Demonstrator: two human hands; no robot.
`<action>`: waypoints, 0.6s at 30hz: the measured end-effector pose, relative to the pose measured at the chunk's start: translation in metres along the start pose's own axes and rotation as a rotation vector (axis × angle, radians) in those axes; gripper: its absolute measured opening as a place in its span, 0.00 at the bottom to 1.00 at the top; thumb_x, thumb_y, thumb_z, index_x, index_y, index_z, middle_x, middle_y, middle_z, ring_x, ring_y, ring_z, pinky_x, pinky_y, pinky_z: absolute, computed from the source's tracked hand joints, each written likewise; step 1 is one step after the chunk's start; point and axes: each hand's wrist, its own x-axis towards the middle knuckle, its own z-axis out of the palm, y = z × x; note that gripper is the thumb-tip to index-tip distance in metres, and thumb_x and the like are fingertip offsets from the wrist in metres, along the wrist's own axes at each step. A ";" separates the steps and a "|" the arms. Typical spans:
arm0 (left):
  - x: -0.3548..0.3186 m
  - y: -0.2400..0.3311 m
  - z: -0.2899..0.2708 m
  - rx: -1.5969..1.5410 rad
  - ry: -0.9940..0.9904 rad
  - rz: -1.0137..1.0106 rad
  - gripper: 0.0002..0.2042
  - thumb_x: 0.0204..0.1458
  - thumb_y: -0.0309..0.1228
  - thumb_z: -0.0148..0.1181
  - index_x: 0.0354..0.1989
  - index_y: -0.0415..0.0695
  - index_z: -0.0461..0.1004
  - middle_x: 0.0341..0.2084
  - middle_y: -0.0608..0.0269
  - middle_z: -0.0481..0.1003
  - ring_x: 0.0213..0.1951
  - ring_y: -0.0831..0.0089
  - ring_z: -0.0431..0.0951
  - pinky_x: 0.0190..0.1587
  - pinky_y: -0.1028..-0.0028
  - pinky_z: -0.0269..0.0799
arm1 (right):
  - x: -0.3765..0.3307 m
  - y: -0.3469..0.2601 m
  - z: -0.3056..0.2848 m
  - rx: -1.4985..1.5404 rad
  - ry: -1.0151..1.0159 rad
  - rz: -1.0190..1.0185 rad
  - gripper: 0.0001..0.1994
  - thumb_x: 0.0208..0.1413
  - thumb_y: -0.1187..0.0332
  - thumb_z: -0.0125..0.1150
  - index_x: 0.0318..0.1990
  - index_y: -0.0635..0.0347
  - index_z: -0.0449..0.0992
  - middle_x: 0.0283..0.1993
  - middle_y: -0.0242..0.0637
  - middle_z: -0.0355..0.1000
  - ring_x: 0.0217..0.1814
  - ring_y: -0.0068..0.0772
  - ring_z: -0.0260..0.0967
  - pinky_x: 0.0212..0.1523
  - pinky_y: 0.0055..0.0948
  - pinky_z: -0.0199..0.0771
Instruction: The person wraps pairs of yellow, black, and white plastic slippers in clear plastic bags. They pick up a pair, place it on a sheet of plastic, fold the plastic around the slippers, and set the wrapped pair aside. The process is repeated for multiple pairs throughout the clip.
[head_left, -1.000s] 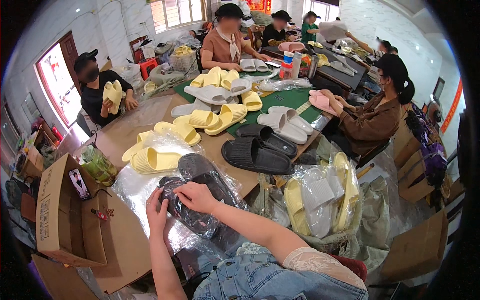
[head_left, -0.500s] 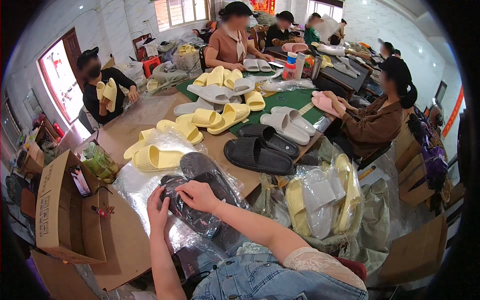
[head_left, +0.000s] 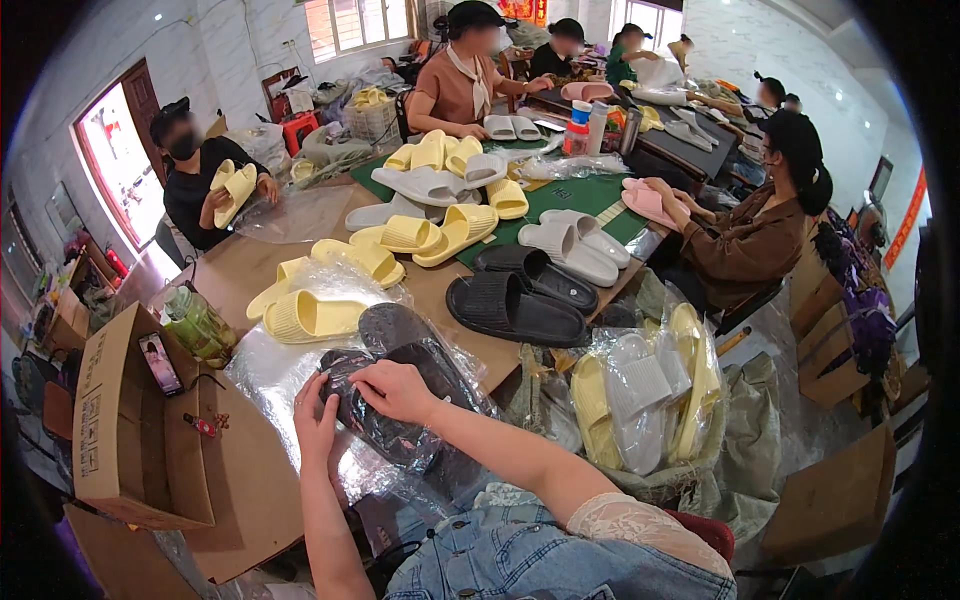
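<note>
A pair of black slippers (head_left: 437,375) lies before me inside a clear plastic bag (head_left: 462,372), on shiny sheets of plastic film. My left hand (head_left: 315,408) is curved round the left end of the bagged slippers, fingers closed on it. Just to its right, my right hand (head_left: 395,391) is closed too, its bent fingertips on the same end of the pair. Whether those fingertips grip slipper or only film is hidden. Beyond my hands sits a yellow slipper (head_left: 315,316), and to the right another black slipper pair (head_left: 518,308) lies unbagged.
Yellow and grey slippers (head_left: 440,185) are heaped mid-table. An open cardboard box (head_left: 130,450) with a phone (head_left: 160,363) stands left, by a green jug (head_left: 197,325). A sack (head_left: 745,420) at right bears bagged slippers (head_left: 640,400). Co-workers sit around the tables.
My hands and the bagged black slippers stay almost in place. The person at the left has shifted the yellow slippers rightward and tilted them. Far-off people have moved a little.
</note>
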 end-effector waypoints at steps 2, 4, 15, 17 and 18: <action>0.000 -0.001 0.000 -0.014 0.002 -0.004 0.20 0.54 0.24 0.58 0.58 0.42 0.73 0.60 0.51 0.70 0.63 0.58 0.67 0.67 0.64 0.59 | 0.000 -0.001 0.000 0.007 0.002 0.005 0.07 0.54 0.70 0.62 0.40 0.54 0.80 0.31 0.36 0.77 0.33 0.40 0.75 0.32 0.37 0.75; 0.000 -0.001 0.000 -0.016 0.001 -0.001 0.20 0.54 0.24 0.58 0.58 0.42 0.73 0.60 0.51 0.70 0.63 0.58 0.67 0.67 0.64 0.59 | 0.000 -0.002 -0.001 0.013 0.011 0.001 0.07 0.54 0.70 0.62 0.40 0.54 0.80 0.31 0.36 0.76 0.33 0.40 0.75 0.32 0.37 0.75; 0.001 0.004 0.000 -0.036 0.004 -0.008 0.20 0.54 0.25 0.59 0.57 0.43 0.74 0.60 0.51 0.70 0.63 0.58 0.68 0.67 0.64 0.59 | 0.000 -0.002 -0.001 -0.002 0.007 0.004 0.06 0.54 0.70 0.63 0.40 0.55 0.80 0.32 0.37 0.76 0.34 0.40 0.75 0.33 0.37 0.75; 0.001 0.003 -0.001 -0.007 -0.003 -0.009 0.20 0.54 0.25 0.59 0.58 0.42 0.74 0.60 0.50 0.70 0.63 0.58 0.68 0.67 0.64 0.59 | 0.001 -0.002 -0.002 -0.007 0.000 0.004 0.06 0.54 0.70 0.63 0.40 0.55 0.79 0.32 0.37 0.76 0.34 0.40 0.75 0.34 0.37 0.75; 0.002 0.002 -0.001 0.008 -0.007 -0.010 0.20 0.54 0.24 0.59 0.58 0.42 0.73 0.60 0.50 0.70 0.63 0.58 0.67 0.67 0.64 0.59 | 0.001 -0.003 -0.003 -0.010 -0.004 0.001 0.06 0.54 0.70 0.63 0.40 0.56 0.79 0.32 0.37 0.76 0.34 0.40 0.75 0.34 0.37 0.75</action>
